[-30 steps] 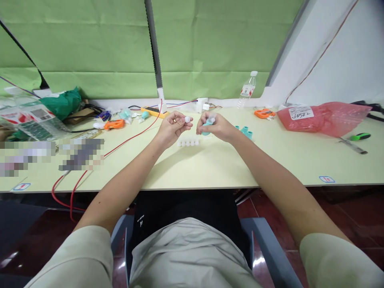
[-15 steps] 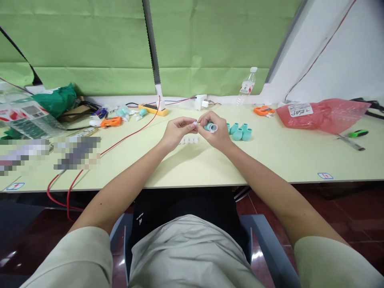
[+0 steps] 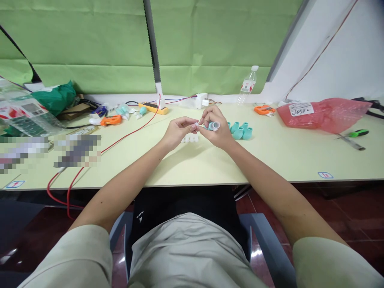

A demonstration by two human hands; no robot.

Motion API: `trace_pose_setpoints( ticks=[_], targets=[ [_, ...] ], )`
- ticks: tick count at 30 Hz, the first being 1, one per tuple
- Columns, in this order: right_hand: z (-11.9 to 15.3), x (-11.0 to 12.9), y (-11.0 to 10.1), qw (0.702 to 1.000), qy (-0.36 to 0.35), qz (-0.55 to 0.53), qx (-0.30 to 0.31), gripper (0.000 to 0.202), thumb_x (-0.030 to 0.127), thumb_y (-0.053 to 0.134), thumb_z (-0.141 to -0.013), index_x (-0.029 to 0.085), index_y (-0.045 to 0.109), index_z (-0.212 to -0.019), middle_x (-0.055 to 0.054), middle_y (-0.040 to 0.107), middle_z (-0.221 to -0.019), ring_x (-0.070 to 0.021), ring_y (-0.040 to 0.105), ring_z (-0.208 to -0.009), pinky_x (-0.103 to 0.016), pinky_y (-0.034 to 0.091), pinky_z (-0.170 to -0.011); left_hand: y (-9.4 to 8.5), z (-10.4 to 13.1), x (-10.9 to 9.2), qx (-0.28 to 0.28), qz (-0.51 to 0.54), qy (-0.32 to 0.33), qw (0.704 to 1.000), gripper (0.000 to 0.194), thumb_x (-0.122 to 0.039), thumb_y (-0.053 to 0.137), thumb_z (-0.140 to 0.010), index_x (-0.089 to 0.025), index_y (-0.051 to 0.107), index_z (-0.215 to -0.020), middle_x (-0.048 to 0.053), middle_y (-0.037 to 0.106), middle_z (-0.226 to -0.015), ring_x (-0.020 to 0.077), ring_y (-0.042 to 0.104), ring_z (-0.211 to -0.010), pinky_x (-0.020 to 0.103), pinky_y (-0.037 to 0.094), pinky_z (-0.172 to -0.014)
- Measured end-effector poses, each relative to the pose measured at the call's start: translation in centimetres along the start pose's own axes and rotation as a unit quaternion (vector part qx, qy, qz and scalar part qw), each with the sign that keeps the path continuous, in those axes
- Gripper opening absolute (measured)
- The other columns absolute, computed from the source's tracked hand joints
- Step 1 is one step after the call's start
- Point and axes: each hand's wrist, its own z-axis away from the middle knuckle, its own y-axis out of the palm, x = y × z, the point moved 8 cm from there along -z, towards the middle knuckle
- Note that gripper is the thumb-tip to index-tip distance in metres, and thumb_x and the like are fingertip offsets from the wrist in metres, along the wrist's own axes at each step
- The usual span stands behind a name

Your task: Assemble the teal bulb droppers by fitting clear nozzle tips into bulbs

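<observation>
Head view. Reference landmark: the cluster of teal bulbs [image 3: 238, 132] on the table [image 3: 288, 156].

The left hand [image 3: 178, 131], well left of the cluster, pinches a small white piece [image 3: 196, 125] between thumb and fingertips, with no visible gap. The right hand [image 3: 216, 130], just left of the cluster, has its fingers curled closed around a teal tubular piece [image 3: 211, 126] with a translucent open end. A row of white caps [image 3: 191, 138] lies left of the cluster, below the left fingertips.

Change: one second ago the hands were apart; now their fingertips meet at the white piece. This suggests both hands are acting on it together. Whether the two pieces touch cannot be determined.
</observation>
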Motion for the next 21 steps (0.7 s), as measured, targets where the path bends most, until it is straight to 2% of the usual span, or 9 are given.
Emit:
trace_pose_setpoints(
  ticks=[7,12,21],
  targets=[
    [0.29,-0.11,-0.21,0.999,0.03,0.003,-0.018,0.038,0.037,0.076,-0.085,0.024,0.043,-0.072,-0.004,0.051,-0.094,-0.0231,0.061,-0.087,-0.044,0.052,-0.082,0.43,-0.04,-1.05,-0.008,-0.021,0.031,0.999,0.045,-0.052,0.093,-0.066,-0.017,0.076,-0.089,0.006,0.075,-0.088,0.0179,0.072,-0.077,0.038,0.058,-0.08],
    [0.2,0.21,-0.17,0.999,0.03,0.002,-0.018,0.038,0.037,0.075,-0.087,0.024,0.042,-0.071,-0.003,0.052,-0.087,-0.0224,0.061,-0.083,-0.042,0.052,-0.079,0.59,0.02,-1.13,-0.003,-0.025,0.037,0.999,0.044,-0.052,0.092,-0.068,-0.017,0.076,-0.089,0.006,0.074,-0.088,0.0185,0.072,-0.077,0.039,0.058,-0.081],
    [0.21,0.04,-0.02,0.999,0.041,-0.003,-0.019,0.038,0.037,0.075,-0.086,0.024,0.043,-0.07,-0.003,0.054,-0.085,-0.0228,0.059,-0.083,-0.042,0.051,-0.079,0.49,-0.02,-1.0,-0.001,-0.031,0.039,0.999,0.046,-0.055,0.091,-0.068,-0.018,0.075,-0.09,0.006,0.075,-0.089,0.0182,0.071,-0.079,0.037,0.058,-0.081]
  ],
)
